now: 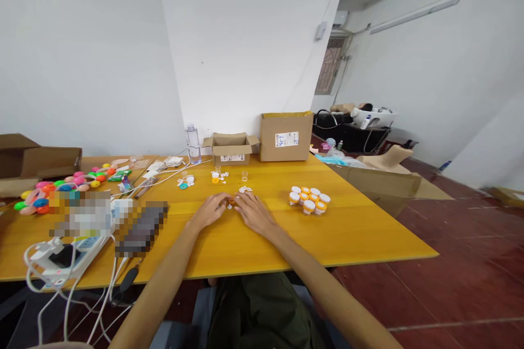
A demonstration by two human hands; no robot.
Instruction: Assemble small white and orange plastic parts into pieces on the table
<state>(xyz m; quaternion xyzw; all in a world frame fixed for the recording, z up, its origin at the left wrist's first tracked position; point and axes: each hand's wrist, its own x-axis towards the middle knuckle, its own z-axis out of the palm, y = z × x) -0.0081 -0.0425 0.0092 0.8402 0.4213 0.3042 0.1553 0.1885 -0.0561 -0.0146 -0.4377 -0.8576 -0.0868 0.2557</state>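
At the middle of the table, my left hand (212, 209) and my right hand (255, 215) meet with bent fingers closed together. Between the fingertips is a small orange-and-white piece (230, 203), mostly hidden; its exact kind is too small to tell. Just beyond the hands lie small white parts (245, 189), with a clear little cup (244, 176) behind them. Farther left are an orange ring (215, 180) among more white parts and a teal ring (184, 186). To the right of my right hand stands a cluster of small orange-and-white capped pieces (309, 206).
An open small carton (231, 149), a larger cardboard box (285, 137) and a plastic bottle (192, 144) line the back edge. Leftward are colourful balls (61, 185), a power strip (88, 251) with cables and a blurred dark object (143, 228). The table's right edge slants beside an open carton (380, 188).
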